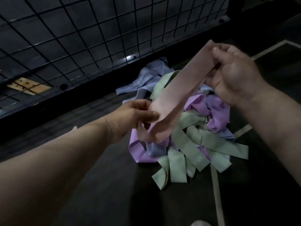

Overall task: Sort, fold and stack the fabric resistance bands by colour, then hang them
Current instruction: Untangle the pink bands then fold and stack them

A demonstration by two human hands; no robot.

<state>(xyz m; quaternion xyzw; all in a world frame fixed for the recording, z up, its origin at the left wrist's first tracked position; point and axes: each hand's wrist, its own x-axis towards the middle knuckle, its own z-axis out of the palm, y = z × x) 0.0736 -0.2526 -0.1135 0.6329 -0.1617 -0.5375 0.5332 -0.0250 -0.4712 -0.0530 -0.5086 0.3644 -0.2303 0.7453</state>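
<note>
A pale pink fabric band [177, 92] is stretched diagonally above a pile of bands on the dark floor. My left hand [135, 118] pinches its lower end between thumb and fingers. My right hand [232, 74] grips its upper end, fingers curled round the fabric. Under the band lies the mixed pile: green bands [195, 149], some marked 30, purple bands [215, 116] and light blue bands [146, 77], all tangled together.
A black wire grid panel [81, 38] stands along the back left, close behind the pile. Pale tape lines [217, 193] run across the dark floor [97, 193] on the right. A light shoe tip [200, 223] shows at the bottom edge.
</note>
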